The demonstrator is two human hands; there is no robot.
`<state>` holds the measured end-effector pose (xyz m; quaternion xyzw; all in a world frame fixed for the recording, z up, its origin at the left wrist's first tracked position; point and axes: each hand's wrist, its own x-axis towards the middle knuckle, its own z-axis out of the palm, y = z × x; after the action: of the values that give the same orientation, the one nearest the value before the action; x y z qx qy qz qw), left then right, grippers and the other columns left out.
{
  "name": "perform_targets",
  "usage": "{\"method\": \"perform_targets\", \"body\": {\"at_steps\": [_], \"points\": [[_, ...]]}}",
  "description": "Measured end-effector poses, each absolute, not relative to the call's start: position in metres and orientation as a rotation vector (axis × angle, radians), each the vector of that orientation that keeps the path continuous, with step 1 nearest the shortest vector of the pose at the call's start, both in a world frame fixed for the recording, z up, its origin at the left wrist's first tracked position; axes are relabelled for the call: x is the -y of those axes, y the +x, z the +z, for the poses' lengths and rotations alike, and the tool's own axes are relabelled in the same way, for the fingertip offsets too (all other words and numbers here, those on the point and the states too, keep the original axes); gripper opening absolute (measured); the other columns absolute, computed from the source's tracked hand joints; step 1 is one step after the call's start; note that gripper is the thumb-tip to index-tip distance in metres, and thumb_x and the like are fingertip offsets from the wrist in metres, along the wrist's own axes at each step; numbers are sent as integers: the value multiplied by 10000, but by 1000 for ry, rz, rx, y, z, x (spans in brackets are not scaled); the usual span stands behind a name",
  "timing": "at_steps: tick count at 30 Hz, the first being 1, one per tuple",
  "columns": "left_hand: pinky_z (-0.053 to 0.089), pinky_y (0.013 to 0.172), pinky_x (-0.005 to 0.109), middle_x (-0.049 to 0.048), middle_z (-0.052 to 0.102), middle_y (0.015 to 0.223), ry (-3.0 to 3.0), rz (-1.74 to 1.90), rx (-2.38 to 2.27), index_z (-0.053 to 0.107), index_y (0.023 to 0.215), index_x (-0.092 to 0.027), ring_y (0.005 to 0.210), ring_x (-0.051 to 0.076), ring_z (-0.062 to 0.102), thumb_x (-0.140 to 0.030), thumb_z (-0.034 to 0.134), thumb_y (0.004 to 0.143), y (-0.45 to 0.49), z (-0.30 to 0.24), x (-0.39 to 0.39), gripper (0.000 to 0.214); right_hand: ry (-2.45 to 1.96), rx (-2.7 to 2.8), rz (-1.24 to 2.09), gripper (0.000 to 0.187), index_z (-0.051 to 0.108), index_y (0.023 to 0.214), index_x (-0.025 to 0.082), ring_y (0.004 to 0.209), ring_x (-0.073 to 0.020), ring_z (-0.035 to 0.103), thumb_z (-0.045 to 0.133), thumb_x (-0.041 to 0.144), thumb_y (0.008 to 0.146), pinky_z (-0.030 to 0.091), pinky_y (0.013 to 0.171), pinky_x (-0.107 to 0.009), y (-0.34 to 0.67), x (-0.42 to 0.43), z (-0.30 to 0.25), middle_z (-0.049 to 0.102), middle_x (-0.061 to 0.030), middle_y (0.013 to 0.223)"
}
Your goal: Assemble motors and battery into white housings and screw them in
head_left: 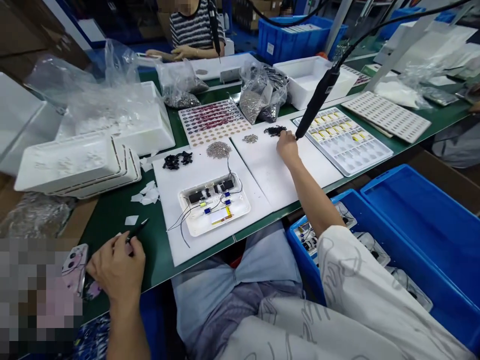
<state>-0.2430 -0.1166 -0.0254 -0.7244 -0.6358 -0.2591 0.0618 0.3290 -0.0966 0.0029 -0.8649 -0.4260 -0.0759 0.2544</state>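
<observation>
On my remote feed, the left hand's (119, 265) fingers clamp a tool (138, 228), likely for readiness, the right hand (288, 149) is at the black bits (275, 131), finger closure I can't tell, and the case (240, 202) lies between, presumably for reach.

From head height above a denim-clad lap (275, 255), we look forward and steeply down across a green worktop (153, 255), its near edge climbing aslant from lower left to upper right. Closest to our lens is the white shirt (352, 290) filling the lower right; the left hand (118, 267) is nearer to us than the outstretched right hand (288, 147). A white tray (198, 227) sits close to mid-frame, and our wide view reaches beyond to a person in a striped top (195, 30) near the upper edge.
</observation>
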Motion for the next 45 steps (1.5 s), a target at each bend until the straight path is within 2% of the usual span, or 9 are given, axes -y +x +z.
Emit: {"method": "perform_targets", "body": {"at_steps": [4, 7, 14, 22, 30, 34, 38, 42, 45], "points": [[501, 1052, 656, 196, 739, 1340, -2232, -664, 1945, 748, 1210, -167, 1296, 450, 662, -429, 409, 1057, -244, -25, 113, 455, -2512, 1037, -128, 396, 614, 1236, -104, 1221, -288, 554, 355, 54, 981, 490, 1035, -455, 348, 76, -14, 563, -305, 1195], [454, 1093, 620, 234, 708, 1377, -2277, -641, 1944, 735, 1260, -139, 1333, 439, 628, -403, 407, 1066, -246, -25, 112, 463, -2566, 1036, -96, 411, 593, 1284, -107, 1278, -281, 539, 322, 60, 1024, 479, 1051, -440, 358, 69, -20, 540, -311, 1261], [419, 1101, 591, 213, 725, 1350, -2281, -710, 1945, 733, 1235, -166, 1309, 413, 633, -389, 418, 1065, -246, -23, 113, 422, -2551, 1093, -83, 392, 619, 1255, -64, 1200, -228, 576, 342, 150, 1080, 471, 1047, -403, 377, 75, -20, 585, -263, 1230], [484, 1068, 590, 213, 777, 1203, -2149, -944, 1996, 753, 1166, -137, 1209, 379, 706, -316, 413, 1081, -237, -6, 119, 393, -2311, 1273, -34, 286, 661, 1198, 65, 1053, -188, 599, 489, 221, 1030, 481, 1042, -395, 355, 105, -14, 633, -163, 1180], [560, 821, 450, 77, 826, 1004, -2441, -1266, 980, 732, 1180, -230, 901, 272, 781, -152, 610, 992, -168, 42, 110, 238, -2085, 1254, 189, 129, 698, 943, 149, 863, -176, 578, 581, 205, 936, 494, 960, -367, 325, 149, -5, 697, -120, 1003], [528, 784, 380, 52, 818, 953, -2701, -1198, 541, 716, 1143, -219, 874, 226, 769, -122, 637, 982, -113, 62, 107, 204, -2028, 1213, 230, 121, 698, 923, 151, 799, -152, 577, 604, 227, 919, 491, 869, -322, 319, 163, 1, 696, -87, 924], [485, 754, 340, 45, 799, 927, -2899, -943, 331, 733, 1072, -191, 868, 201, 734, -217, 609, 1041, -71, 59, 100, 131, -1962, 1212, 291, 177, 664, 927, 154, 754, -122, 585, 608, 321, 934, 492, 776, -274, 290, 186, 7, 667, -58, 856], [466, 797, 365, 76, 769, 994, -3059, -560, 213, 755, 1132, -175, 933, 234, 688, -356, 591, 1066, -48, 42, 94, 253, -1765, 1261, 382, 212, 658, 954, 166, 796, -113, 601, 599, 370, 943, 437, 604, -198, 231, 222, 7, 650, -54, 866], [425, 786, 380, 99, 754, 1026, -3114, -400, 231, 754, 1175, -145, 966, 259, 664, -359, 612, 1054, -38, 29, 92, 284, -1756, 1392, 189, 170, 675, 975, 176, 786, -94, 585, 591, 325, 978, 410, 590, -195, 196, 243, 0, 650, -54, 913]]}}
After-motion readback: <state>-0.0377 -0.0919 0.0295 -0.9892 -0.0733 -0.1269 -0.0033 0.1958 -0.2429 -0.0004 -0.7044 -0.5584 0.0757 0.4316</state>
